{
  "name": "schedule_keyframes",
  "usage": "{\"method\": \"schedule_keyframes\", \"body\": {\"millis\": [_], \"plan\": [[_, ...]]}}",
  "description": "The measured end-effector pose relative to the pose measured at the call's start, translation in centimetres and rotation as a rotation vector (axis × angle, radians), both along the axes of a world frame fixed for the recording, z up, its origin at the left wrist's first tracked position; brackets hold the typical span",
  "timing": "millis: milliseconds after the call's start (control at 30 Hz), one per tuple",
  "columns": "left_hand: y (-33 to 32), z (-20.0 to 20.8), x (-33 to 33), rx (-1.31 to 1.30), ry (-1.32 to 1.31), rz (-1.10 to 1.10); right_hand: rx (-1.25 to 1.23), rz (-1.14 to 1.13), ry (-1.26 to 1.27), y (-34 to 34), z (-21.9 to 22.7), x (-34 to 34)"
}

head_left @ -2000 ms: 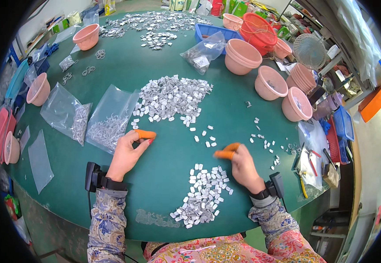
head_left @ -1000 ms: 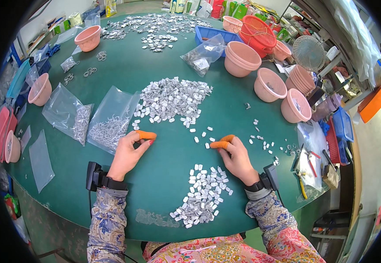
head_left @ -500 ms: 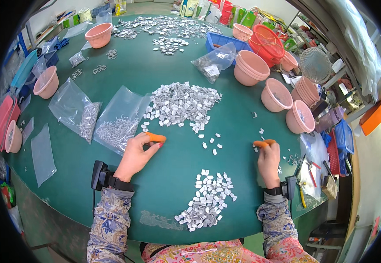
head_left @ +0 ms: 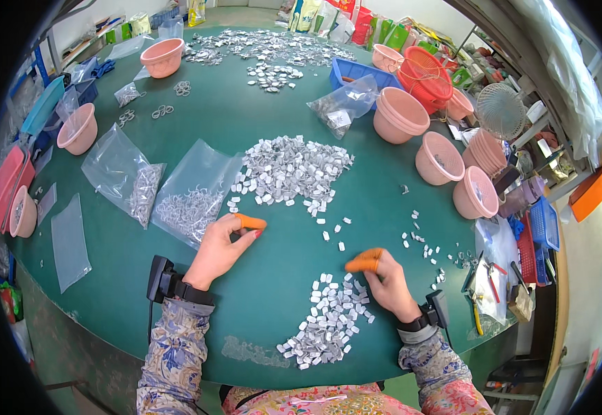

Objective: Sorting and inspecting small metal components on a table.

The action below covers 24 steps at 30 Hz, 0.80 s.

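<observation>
My left hand (head_left: 223,247) hovers over the table just right of a clear bag of small curved grey metal pieces (head_left: 189,207). An orange finger cot covers one of its fingers, and thumb and fingertip meet; anything between them is hidden. My right hand (head_left: 387,285), also with orange finger cots, is at the upper right edge of the near pile of small silver-white tag-like pieces (head_left: 322,332). Its covered fingers stretch left, with the thumb apart below, and I see nothing held. Beyond both hands lies a larger pile of similar pieces (head_left: 293,169).
Loose pieces (head_left: 415,237) lie to the right, before pliers (head_left: 477,304). Pink tubs (head_left: 401,114) and a blue crate (head_left: 356,75) line the right side. Another clear bag (head_left: 117,162) and a flat plastic sheet (head_left: 70,242) lie left. More metal pieces (head_left: 266,48) cover the far end.
My right hand has moved left and slightly nearer, from the loose pieces on the right to the near pile, uncovering several pieces there. My left hand has stayed nearly in place.
</observation>
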<state>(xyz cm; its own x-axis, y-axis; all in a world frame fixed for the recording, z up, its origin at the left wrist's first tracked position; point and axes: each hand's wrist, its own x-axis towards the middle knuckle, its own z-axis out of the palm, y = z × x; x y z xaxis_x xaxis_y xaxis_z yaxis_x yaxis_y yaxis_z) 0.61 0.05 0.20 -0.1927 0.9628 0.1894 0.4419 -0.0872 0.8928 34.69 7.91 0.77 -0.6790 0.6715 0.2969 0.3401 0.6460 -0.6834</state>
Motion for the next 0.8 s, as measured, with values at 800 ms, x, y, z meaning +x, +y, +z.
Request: {"method": "schedule_keyframes", "body": {"millis": [800], "plan": [[-0.1, 0.1, -0.3, -0.102, -0.026, 0.0, 0.052, -0.27, -0.104, 1.9, 0.3, -0.9]]}}
